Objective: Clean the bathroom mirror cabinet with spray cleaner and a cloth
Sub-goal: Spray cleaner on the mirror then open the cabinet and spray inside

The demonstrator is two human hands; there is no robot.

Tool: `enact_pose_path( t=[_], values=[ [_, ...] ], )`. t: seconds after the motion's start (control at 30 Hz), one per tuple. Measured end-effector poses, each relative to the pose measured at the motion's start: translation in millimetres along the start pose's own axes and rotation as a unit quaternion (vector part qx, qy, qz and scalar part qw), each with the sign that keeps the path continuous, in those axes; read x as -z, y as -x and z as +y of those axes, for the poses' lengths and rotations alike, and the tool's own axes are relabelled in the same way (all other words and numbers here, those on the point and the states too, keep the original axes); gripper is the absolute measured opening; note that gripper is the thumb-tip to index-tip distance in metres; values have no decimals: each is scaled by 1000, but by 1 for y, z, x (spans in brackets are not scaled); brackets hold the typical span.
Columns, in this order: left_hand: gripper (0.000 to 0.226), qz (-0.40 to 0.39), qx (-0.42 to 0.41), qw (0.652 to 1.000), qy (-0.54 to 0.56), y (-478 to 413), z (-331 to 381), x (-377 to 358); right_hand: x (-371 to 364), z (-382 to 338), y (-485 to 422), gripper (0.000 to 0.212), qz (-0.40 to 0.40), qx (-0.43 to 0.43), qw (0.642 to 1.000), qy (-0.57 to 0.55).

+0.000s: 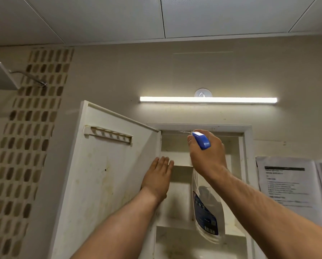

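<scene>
At the centre of the frame the right hand [207, 156] gripped a clear spray bottle [207, 208] by the neck, fingers curled round it. Its blue nozzle [201, 140] pointed at the top inner edge of the open cabinet [247, 146]. Just left, the left hand [157, 178] lay flat, fingers straight and together, against the edge of the stained door [104, 174]. A lit tube light [208, 99] hung above.

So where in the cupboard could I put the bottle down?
The lower shelf is bare left of the spray bottle. The upper shelf shows a bare strip between the left hand and right hand. The top compartment is crowded.
</scene>
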State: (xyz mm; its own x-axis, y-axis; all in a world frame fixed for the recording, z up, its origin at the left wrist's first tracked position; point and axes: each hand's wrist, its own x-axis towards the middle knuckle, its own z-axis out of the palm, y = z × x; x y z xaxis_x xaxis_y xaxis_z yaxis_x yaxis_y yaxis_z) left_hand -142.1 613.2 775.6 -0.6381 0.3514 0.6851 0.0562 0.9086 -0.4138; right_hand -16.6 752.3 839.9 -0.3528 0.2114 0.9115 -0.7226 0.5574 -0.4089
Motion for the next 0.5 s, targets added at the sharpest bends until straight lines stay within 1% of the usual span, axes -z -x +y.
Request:
enact_pose_path(
  t=[0.07,0.13,0.23,0.33,0.43,0.5],
  values=[
    [116,4,4,1000,29,-1,0,-4,-2,-1,-3,13,7,6,1000,-15],
    [114,8,4,999,34,-2,0,-5,-4,-1,-5,16,6,4,999,-42],
    [111,5,-5,1000,30,-2,-1,-5,-10,-3,-2,13,13,0,997,-74],
    [108,8,-3,999,46,-2,0,-5,-9,-1,0,14,34,12,998,-53],
    [100,22,6,997,76,1,6,-9,9,5,-2,19,52,-12,998,-35],
    [93,52,-7,993,109,3,12,-12,27,13,-5,18,68,-32,997,-25]
  ],
)
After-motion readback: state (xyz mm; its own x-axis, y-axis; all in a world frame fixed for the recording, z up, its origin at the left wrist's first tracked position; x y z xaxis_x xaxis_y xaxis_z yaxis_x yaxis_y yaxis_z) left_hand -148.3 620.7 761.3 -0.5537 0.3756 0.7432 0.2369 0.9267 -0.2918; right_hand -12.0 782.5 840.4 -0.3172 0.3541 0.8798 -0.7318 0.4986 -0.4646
